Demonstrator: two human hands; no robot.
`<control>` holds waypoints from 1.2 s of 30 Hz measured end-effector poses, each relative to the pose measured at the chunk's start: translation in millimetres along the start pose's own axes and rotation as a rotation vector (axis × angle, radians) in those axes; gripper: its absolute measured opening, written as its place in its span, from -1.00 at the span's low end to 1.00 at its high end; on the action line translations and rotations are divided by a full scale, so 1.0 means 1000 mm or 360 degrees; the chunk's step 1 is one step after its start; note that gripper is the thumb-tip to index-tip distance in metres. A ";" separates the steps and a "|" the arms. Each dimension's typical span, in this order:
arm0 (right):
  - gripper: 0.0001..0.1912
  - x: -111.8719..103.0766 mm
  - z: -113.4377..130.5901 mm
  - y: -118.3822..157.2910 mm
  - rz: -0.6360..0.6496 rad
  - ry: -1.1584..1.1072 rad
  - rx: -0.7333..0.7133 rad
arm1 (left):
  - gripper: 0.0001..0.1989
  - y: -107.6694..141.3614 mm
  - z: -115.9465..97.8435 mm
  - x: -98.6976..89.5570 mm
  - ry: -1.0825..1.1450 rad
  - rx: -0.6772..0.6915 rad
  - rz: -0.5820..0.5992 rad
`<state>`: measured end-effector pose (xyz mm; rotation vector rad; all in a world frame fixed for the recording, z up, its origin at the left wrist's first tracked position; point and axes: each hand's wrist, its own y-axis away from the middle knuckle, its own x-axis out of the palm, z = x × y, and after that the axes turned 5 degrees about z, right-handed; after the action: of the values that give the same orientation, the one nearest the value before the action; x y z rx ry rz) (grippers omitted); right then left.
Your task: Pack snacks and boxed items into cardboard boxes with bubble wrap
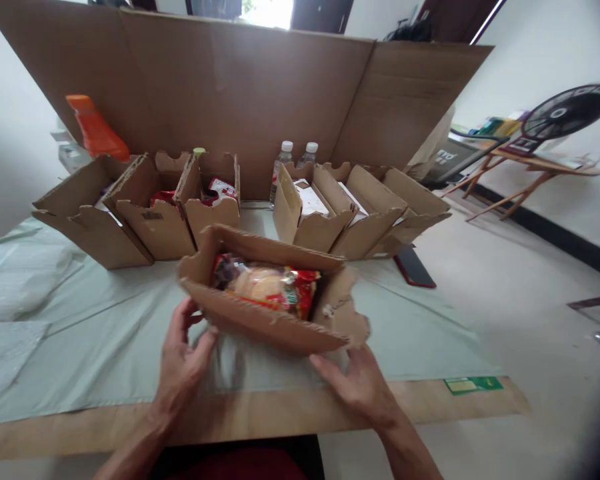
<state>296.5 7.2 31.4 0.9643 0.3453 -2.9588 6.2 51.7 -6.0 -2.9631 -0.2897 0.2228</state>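
A long open cardboard box [275,333] is between my two hands at the middle of the table, its right end turned toward me. Inside it lies a clear and red food packet [267,287] with pale round pieces showing. My left hand [185,357] has its thumb and fingers round the box's lower left corner. My right hand [357,383] is at the lower right end, thumb by the near side and fingers partly hidden behind the torn flap. The box is slightly blurred.
Behind stand several cardboard bins [160,230] in two groups, with packets inside. Two clear bottles [283,163] and an orange bottle [97,130] stand near a cardboard screen [240,87]. A dark phone [415,267] lies right, bubble wrap [20,280] left, a green card [473,385] at the front edge.
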 end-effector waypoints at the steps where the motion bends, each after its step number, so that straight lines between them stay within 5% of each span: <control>1: -0.37 0.002 0.003 -0.009 0.0124 -0.0101 -0.0092 | -0.48 0.000 0.004 -0.014 -0.0045 -0.0033 -0.0099; 3: -0.36 0.001 0.001 -0.027 0.0310 -0.0227 -0.0223 | -0.56 0.000 0.011 -0.036 -0.0108 -0.0109 -0.0216; 5: -0.48 -0.004 -0.011 -0.049 0.0282 -0.0243 -0.0185 | -0.57 0.000 0.015 -0.047 -0.0130 -0.0201 -0.0184; 9: -0.66 -0.011 -0.050 -0.103 0.0043 -0.0209 0.0061 | -0.50 0.000 0.018 -0.039 -0.0135 -0.0325 -0.0062; 16: -0.61 0.007 -0.077 -0.181 0.0138 -0.0232 0.0059 | -0.47 -0.003 0.024 -0.032 -0.0123 -0.0325 0.0015; 21: -0.62 0.008 -0.080 -0.179 0.0030 -0.0176 0.0102 | -0.49 -0.002 0.025 -0.035 -0.0117 -0.0340 0.0058; 27: -0.65 -0.037 -0.097 -0.152 -0.0262 0.0114 0.0269 | -0.52 -0.002 0.019 -0.034 -0.0212 -0.0366 0.0045; 31: -0.75 -0.054 -0.108 -0.166 -0.0281 0.0239 0.0331 | -0.48 -0.004 0.018 -0.033 -0.0203 -0.0372 0.0049; 36: -0.74 -0.049 -0.112 -0.170 -0.0247 0.0295 0.0327 | -0.47 -0.003 0.020 -0.033 -0.0182 -0.0343 0.0059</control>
<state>388.6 193.7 6.7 1.2963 0.1230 -3.0984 -29.7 51.1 -20.3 -3.1765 -0.2897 0.3905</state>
